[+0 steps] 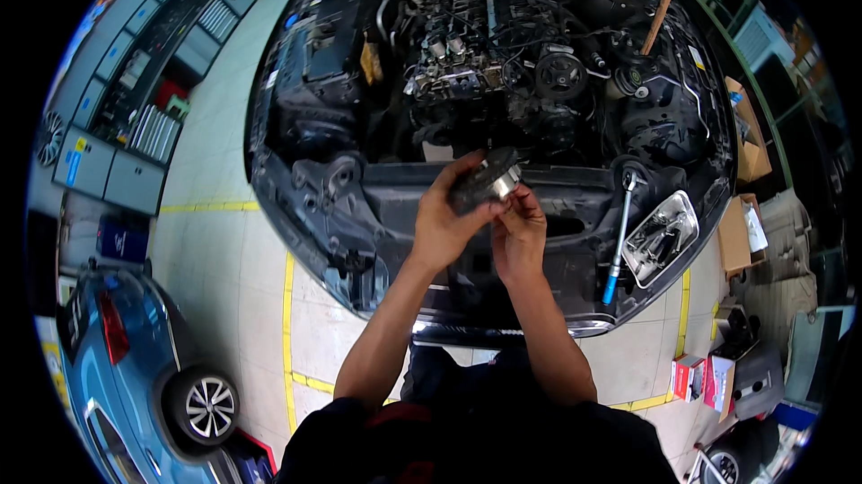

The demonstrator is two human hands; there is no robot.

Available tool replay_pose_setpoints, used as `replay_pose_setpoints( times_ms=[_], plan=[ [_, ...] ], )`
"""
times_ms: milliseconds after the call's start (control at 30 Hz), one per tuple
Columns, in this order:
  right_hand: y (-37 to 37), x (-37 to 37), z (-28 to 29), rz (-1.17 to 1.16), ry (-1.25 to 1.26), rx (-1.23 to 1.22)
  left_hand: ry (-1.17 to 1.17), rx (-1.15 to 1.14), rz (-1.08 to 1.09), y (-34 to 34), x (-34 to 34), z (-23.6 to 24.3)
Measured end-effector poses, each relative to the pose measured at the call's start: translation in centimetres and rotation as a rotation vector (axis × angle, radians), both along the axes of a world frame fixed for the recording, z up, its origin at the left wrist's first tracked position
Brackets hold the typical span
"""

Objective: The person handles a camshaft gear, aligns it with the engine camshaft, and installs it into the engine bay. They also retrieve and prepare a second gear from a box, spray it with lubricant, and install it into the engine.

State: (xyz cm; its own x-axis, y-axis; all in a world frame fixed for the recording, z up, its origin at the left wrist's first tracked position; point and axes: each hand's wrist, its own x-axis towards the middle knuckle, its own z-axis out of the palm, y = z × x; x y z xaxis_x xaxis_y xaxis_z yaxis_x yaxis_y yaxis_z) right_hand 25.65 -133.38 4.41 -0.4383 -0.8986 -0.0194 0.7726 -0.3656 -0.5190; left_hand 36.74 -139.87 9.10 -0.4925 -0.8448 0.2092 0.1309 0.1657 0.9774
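Note:
Over the front of the open engine bay, I hold a round, thick metal engine part (486, 180), dark on its face with a shiny silver rim at the right. My left hand (442, 222) is closed around its left and lower side. The fingers of my right hand (521, 231) are closed at its lower right edge, by the silver rim. What kind of part it is, I cannot make out. Just beyond it lies the exposed engine (462, 57), with a round black pulley (560, 76) on its right.
On the car's right front edge lie a torque wrench (620, 246) with a blue handle and a metal tray (687, 210) of small parts. A wooden stick (665, 1) rises at the far right. A blue car (126, 363) stands lower left, cardboard boxes (738, 237) to the right.

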Motion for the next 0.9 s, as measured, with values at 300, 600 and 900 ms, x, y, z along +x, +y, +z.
replay_pose_setpoints(
  times_ms=[300, 600, 900],
  plan=[
    [-17.6, -3.1, -7.0, -0.332, 0.063, 0.135, 0.278, 0.419, -0.319, -20.2, -6.1, -8.3],
    [-22.5, -4.6, -11.5, -0.425, 0.167, 0.183, 0.385, 0.569, -0.388, -26.3, -8.8, -14.4],
    [-23.8, -5.2, -12.7, -0.394, 0.18, 0.274, 0.317, 0.552, -0.384, -28.1, -9.6, -16.3]
  ],
)
